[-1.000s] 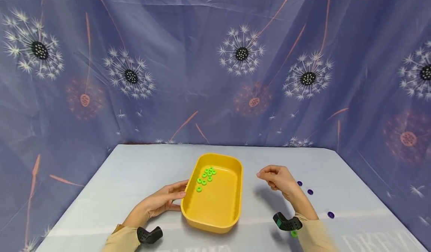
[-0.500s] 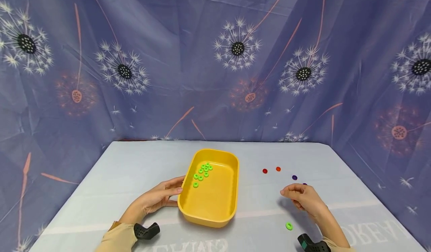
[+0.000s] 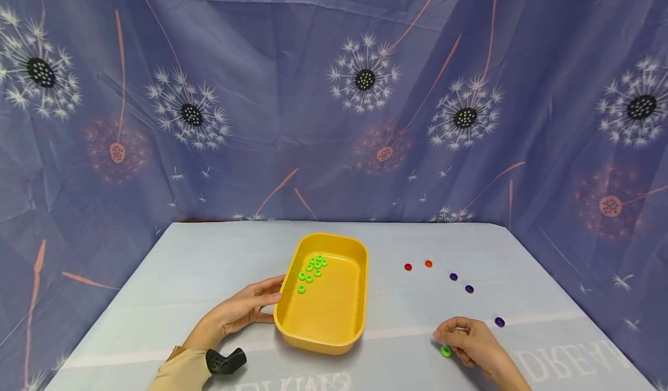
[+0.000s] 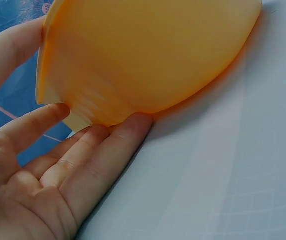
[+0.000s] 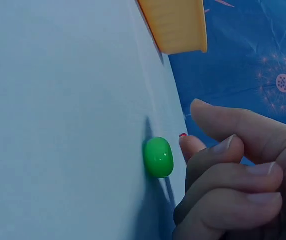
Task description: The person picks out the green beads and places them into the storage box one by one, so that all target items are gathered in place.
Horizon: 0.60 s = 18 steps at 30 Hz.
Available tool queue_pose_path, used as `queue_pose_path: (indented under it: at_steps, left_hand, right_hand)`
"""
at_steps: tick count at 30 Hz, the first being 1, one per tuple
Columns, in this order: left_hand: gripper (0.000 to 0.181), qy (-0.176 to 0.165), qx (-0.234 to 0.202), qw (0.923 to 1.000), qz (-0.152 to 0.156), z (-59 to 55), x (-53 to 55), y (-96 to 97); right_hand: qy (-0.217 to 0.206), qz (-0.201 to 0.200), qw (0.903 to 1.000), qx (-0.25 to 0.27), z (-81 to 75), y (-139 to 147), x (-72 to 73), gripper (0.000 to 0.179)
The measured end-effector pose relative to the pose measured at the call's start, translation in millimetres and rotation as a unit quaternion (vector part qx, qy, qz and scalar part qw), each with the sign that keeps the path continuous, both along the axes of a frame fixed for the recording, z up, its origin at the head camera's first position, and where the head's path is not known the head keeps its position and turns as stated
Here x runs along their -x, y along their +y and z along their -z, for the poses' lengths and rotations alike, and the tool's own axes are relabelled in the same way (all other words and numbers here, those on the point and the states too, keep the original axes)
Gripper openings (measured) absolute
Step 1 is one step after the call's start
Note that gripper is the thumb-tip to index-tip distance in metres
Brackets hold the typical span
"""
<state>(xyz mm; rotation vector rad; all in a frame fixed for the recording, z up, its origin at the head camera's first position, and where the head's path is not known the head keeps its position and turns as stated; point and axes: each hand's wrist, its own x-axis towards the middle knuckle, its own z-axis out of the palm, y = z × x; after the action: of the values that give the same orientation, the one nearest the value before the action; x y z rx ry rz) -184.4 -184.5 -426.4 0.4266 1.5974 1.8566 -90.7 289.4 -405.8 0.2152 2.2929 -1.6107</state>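
A yellow plastic tray [image 3: 329, 321] stands on the table. My left hand [image 3: 247, 307] holds its left side, thumb at the rim and fingers against the outer wall; in the left wrist view these fingers [image 4: 108, 155] touch the wall low down. Several green ring-shaped beads [image 3: 309, 268] lie in the tray's far left part. Right of the tray, my right hand [image 3: 472, 344] hovers low by a loose green bead [image 3: 446, 351]. The right wrist view shows this green bead [image 5: 158, 157] on the cloth, apart from the bent fingers [image 5: 227, 175]; nothing is held there.
A red bead [image 3: 408, 267] and an orange bead [image 3: 428, 263] lie behind the right hand. Purple beads [image 3: 469, 289] are scattered farther right. A pale cloth covers the table [image 3: 209, 257], and a blue dandelion-print curtain [image 3: 282, 89] hangs behind and at both sides.
My right hand has moved right, away from the tray, and down toward the near loose green bead, uncovering the red and orange beads. The left hand stays on the tray.
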Motion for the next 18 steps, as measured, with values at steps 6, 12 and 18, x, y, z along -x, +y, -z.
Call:
queue_pose_path:
  at_steps: [6, 12, 18]
  left_hand:
    - [0.070, 0.003, 0.004, 1.0000, -0.003, 1.0, -0.5, -1.0]
    - [0.070, -0.001, 0.001, 1.0000, -0.001, 1.7, -1.1, -1.0]
    - [0.071, 0.000, 0.001, 1.0000, -0.003, -0.5, -2.5, -0.2]
  right_hand:
    - [-0.021, 0.043, 0.9976, -0.050, 3.2, -4.2, -8.1, 0.029]
    - [-0.020, 0.045, 0.9977, -0.046, 9.3, -2.8, -10.8, 0.031]
    - [-0.011, 0.049, 0.9972, -0.055, 10.0, -1.8, -12.5, 0.026]
